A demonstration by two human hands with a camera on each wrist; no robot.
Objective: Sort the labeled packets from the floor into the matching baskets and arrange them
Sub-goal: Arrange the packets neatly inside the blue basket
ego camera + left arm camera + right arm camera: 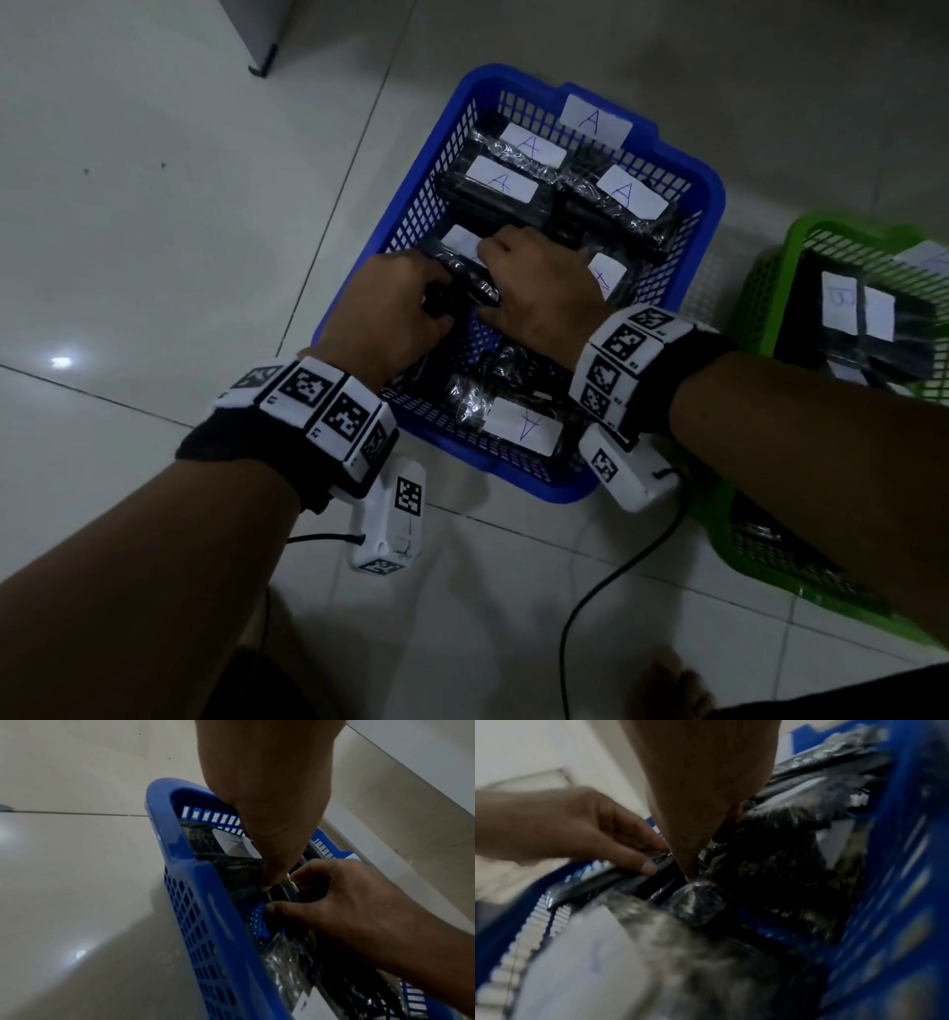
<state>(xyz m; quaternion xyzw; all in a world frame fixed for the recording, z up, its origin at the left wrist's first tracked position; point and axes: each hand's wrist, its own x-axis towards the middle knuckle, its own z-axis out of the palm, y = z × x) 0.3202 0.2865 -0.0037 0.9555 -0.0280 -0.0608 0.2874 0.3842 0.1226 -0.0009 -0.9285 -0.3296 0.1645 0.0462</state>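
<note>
A blue basket (711, 205) with an "A" tag (594, 119) holds several black wrapped packets with white "A" labels (502, 181). Both hands reach into its middle. My left hand (411, 303) grips the near end of one black packet (470, 280) that stands on its edge. My right hand (529, 277) curls over the same packet from the right. In the left wrist view my left hand (270, 833) pinches that packet (281, 892) and the right hand (342, 898) holds it from the side. The blurred right wrist view shows both hands on the packet (654, 865).
A green basket (760, 288) with black packets, white labels on them, stands to the right of the blue one. Another "A" packet (521, 426) lies at the blue basket's near end. Cables (606, 580) trail over the tiled floor near my foot (678, 688).
</note>
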